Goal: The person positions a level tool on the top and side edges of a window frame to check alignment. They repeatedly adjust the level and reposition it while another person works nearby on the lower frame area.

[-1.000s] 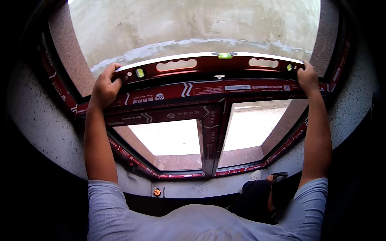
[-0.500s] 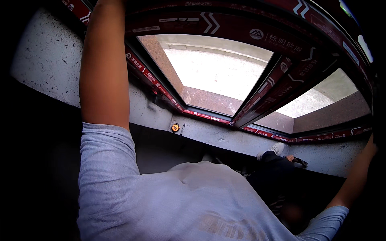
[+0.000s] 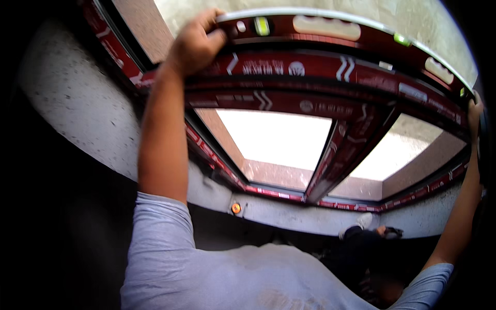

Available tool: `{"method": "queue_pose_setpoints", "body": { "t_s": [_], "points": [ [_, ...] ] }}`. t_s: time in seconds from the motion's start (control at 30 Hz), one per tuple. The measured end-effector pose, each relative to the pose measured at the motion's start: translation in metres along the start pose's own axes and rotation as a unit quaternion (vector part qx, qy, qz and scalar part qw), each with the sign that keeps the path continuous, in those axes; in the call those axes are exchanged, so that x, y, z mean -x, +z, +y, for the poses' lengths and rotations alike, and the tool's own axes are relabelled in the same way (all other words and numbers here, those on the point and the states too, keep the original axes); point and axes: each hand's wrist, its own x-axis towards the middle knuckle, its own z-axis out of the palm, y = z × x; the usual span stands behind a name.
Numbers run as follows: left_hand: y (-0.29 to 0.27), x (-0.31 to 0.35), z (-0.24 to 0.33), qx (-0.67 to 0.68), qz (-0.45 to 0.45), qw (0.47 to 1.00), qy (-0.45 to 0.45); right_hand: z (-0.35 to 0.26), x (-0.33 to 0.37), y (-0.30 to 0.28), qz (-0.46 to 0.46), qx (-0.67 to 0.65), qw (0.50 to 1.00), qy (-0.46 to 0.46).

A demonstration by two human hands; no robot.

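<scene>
Two hands hold a long red level [image 3: 380, 42] by its ends, along the crossbar [image 3: 321, 64] of a window frame; whether it rests there or is held just clear cannot be told. The left hand [image 3: 198, 47] is closed round the near end, fingers over the top edge; the right hand [image 3: 474, 114], close to the dark rim of the view, is closed on the far end. Progress, as judged: the frame stands in its opening and the level is in position, but the bubbles cannot be read, so the result is undetermined; the red film remains on the frame. Markings: the film bears white chevrons, a round emblem, pale label strips and lettering, partly blurred. An orange tape measure [image 3: 236, 208] lies on the ledge [image 3: 284, 218] below, unmarked as far as seen.
</scene>
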Motion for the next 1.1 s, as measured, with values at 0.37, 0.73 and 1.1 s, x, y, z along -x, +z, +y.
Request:
{"method": "queue_pose_setpoints", "body": {
  "t_s": [0.37, 0.73, 1.1],
  "points": [
    [-0.003, 0.011, 0.024, -0.016, 0.051, 0.999, 0.004, -0.001, 0.017, 0.037, 0.032, -0.049, 0.995, 0.084],
    [0.004, 0.005, 0.035, 0.028, 0.065, 0.994, 0.077, -0.096, 0.062, -0.093, 0.048, -0.858, 0.508, 0.055],
    [-0.010, 0.019, 0.013, 0.186, -0.018, 0.981, 0.062, -0.224, 0.124, -0.192, 0.200, -0.894, 0.400, 0.016]
  ]
}}
